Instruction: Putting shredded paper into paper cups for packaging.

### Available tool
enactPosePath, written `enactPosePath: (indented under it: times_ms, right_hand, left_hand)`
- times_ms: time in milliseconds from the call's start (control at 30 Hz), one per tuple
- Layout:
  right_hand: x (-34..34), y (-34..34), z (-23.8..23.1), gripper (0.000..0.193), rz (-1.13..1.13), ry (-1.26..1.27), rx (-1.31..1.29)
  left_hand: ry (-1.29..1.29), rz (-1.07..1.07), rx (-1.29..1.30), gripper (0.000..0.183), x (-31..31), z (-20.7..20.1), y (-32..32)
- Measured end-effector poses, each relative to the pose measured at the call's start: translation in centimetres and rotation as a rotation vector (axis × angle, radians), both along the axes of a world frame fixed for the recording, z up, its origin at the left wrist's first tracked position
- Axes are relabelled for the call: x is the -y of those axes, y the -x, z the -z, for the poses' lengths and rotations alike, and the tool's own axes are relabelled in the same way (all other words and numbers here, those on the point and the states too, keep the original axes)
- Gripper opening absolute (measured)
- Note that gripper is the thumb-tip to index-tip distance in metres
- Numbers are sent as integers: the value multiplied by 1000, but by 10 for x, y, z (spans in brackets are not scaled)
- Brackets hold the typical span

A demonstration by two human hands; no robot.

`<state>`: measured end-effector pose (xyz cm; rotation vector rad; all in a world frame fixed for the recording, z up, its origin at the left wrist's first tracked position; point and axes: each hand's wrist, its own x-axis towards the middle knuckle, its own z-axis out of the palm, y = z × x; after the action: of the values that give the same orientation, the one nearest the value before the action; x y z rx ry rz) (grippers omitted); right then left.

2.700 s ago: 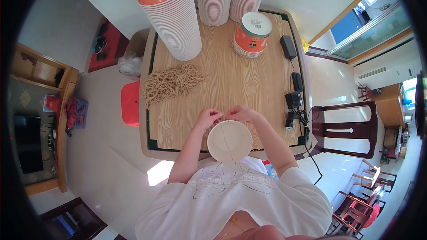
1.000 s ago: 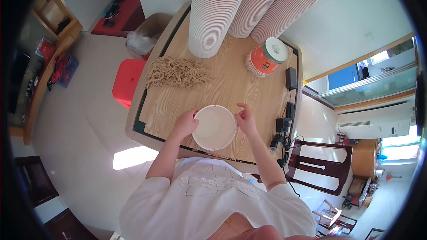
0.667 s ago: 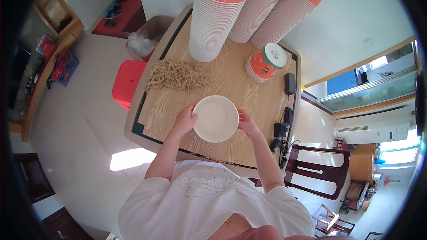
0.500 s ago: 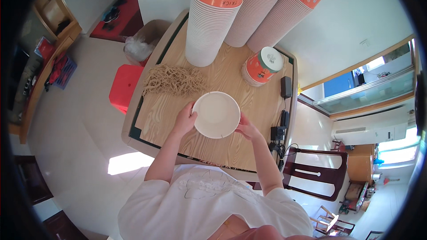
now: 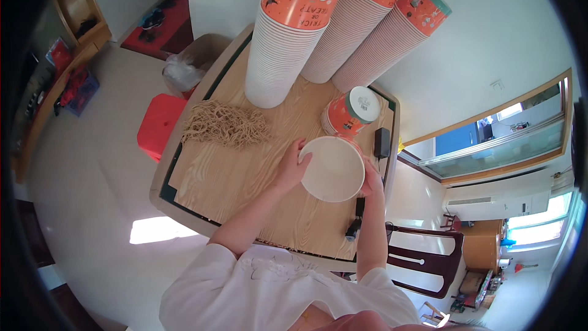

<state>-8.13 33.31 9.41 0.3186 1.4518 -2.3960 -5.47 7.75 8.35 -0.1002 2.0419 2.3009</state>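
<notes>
Both of my hands hold one white paper cup [image 5: 332, 168], its open mouth facing up at me. My left hand [image 5: 293, 167] grips its left rim and my right hand [image 5: 370, 179] its right side. The cup hangs over the right part of the wooden table [image 5: 226, 175], just in front of a short stack of orange printed cups [image 5: 349, 112]. A pile of tan string handles [image 5: 225, 125] lies on the table to the left.
Three tall leaning stacks of orange and white cups [image 5: 291, 37] stand at the table's far edge. A black adapter [image 5: 381, 143] and cables lie at the right edge. A red stool [image 5: 159, 125] and a bin with a plastic bag [image 5: 187, 70] stand left; a dark chair [image 5: 422, 260] right.
The cup has moved from near the table's front edge away from me and to the right, toward the short orange stack. Both hands went with it.
</notes>
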Motion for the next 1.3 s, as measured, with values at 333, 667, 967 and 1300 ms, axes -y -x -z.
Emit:
enactPosePath:
  times_ms: [333,667,967,1300]
  right_hand:
    - [-26,24,-123,7,412,-787,-732]
    - [5,103,-112,8,270,-1393,-1030]
    - [21,131,-64,7,89,-1466,-1103]
    - [-8,127,-49,10,34,-1479,-1029]
  left_hand:
    - [-754,-54,-103,49,-139,-79,32]
    - [-843,-200,385,39,-182,-21,125]
    - [-351,-497,241,7,-149,116,144]
    - [275,-337,97,25,-108,145,189]
